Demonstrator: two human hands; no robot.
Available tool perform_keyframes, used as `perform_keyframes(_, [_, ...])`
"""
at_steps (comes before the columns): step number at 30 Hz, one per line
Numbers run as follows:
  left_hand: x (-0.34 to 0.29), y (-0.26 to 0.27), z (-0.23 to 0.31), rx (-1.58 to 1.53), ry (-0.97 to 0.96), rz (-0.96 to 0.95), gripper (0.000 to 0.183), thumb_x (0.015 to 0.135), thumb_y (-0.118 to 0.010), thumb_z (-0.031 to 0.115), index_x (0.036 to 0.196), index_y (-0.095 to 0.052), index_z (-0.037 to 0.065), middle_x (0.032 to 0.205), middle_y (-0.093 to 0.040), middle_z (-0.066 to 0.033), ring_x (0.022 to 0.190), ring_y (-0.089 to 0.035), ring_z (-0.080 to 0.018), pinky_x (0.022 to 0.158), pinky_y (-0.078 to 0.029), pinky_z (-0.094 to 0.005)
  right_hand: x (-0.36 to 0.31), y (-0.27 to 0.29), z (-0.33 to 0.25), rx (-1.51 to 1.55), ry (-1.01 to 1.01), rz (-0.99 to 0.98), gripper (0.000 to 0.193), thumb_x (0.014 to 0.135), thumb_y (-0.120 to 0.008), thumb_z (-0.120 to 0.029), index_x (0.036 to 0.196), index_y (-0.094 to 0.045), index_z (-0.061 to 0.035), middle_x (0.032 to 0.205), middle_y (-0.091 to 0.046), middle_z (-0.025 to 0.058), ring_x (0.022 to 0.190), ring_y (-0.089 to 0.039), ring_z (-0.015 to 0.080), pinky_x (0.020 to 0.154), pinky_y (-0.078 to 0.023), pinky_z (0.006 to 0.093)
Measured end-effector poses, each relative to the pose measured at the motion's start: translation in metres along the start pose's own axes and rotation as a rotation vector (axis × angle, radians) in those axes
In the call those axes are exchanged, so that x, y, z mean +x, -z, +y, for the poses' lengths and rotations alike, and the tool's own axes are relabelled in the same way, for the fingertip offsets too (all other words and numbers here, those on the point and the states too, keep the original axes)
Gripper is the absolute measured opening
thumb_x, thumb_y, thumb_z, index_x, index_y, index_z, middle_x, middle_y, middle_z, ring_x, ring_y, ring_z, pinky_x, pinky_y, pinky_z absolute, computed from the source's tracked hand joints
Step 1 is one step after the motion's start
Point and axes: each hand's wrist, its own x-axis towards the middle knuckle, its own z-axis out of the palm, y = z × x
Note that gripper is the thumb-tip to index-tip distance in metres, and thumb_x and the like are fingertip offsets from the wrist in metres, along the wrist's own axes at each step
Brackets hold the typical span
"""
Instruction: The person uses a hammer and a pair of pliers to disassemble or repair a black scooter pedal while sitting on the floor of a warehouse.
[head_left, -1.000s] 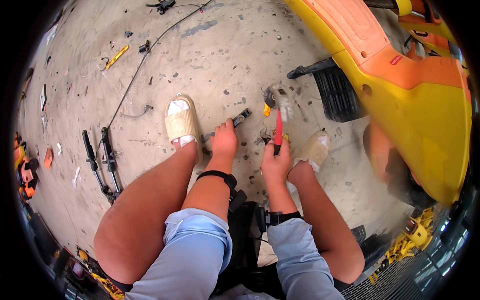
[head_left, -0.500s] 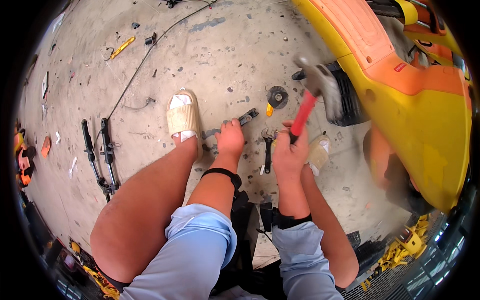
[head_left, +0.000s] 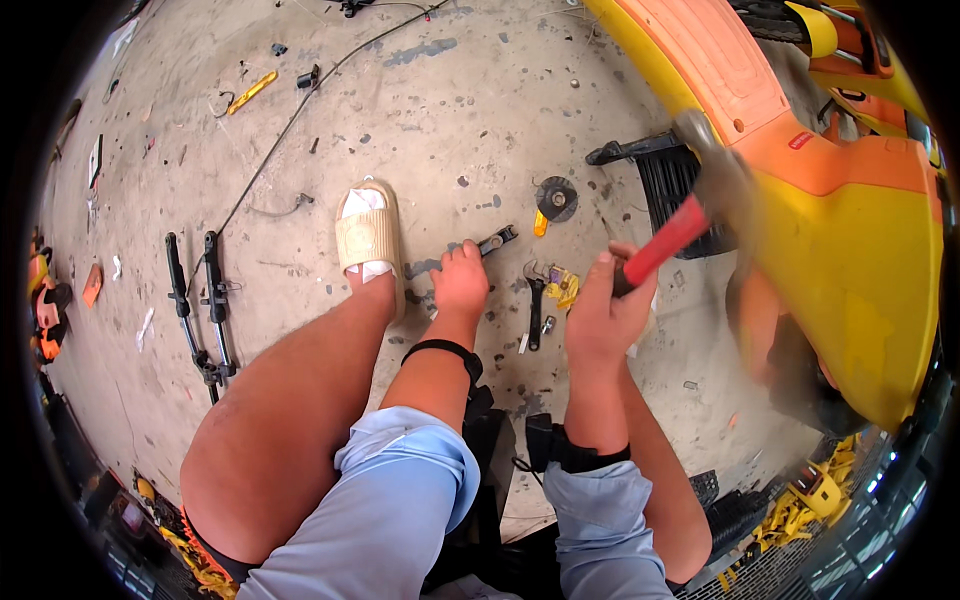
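Observation:
My right hand point(head_left: 605, 310) is wrapped round the grip of a claw hammer point(head_left: 672, 240) with a red handle. The hammer tilts up to the right, its metal head blurred by motion. Low over the floor, my left hand point(head_left: 461, 283) closes on a short dark metal bar-like part point(head_left: 497, 240); its forked end sticks out past my fingers and the rest is hidden under them. Between my hands lies a black adjustable wrench point(head_left: 536, 305), with a small metal socket-like piece point(head_left: 549, 325) and a yellow-and-purple wrapper point(head_left: 563, 287) beside it.
A large yellow and orange machine body point(head_left: 830, 230) fills the right side, a black ribbed part point(head_left: 670, 185) beside it. A black disc point(head_left: 556, 198) lies ahead. To the left are two fork-like shock tubes point(head_left: 215, 295), a long cable point(head_left: 290, 125) and a yellow strip point(head_left: 253, 92).
My right hand and the hammer have swung right, the hammer head now over the yellow body. My left hand stays on the metal part. The wrapper and socket-like piece show more fully.

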Motion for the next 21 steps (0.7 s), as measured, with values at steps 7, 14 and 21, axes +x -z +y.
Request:
perform_keyframes(7, [0.003,0.000,0.016,-0.026,-0.058,0.024,0.035,0.097,-0.048,0.019,0.129,-0.047,0.007,0.115,-0.062,-0.0081,0.115,-0.055,-0.0272,0.088,-0.046,-0.0530,-0.048,0.014,0.145,-0.679,-0.176,-0.228,0.020,0.088,-0.059,-0.012,0.107,-0.060,-0.0039,0.085,-0.067,0.0182,0.078,-0.066,0.0345,0.072,-0.051,0.0395])
perform_keyframes(14, [-0.003,0.003,0.016,-0.116,-0.013,-0.100,0.035,0.100,-0.048,0.026,0.130,-0.044,0.007,0.120,-0.059,-0.0131,0.116,-0.053,-0.0324,0.092,-0.044,-0.0531,0.010,0.016,0.081,-0.318,-0.131,-0.138,0.019,0.085,-0.059,-0.012,0.102,-0.061,-0.0042,0.083,-0.066,0.0119,0.077,-0.065,0.0254,0.074,-0.050,0.0361])
perform_keyframes(21, [-0.008,0.000,-0.002,-0.297,-0.078,-0.070,0.026,0.099,-0.050,0.027,0.115,-0.048,0.007,0.116,-0.060,-0.0157,0.113,-0.053,-0.0352,0.091,-0.044,-0.0508,-0.006,0.014,0.111,-0.388,-0.414,-0.271,0.023,0.085,-0.062,-0.017,0.106,-0.064,-0.0083,0.085,-0.069,0.0130,0.080,-0.068,0.0289,0.075,-0.051,0.0384])
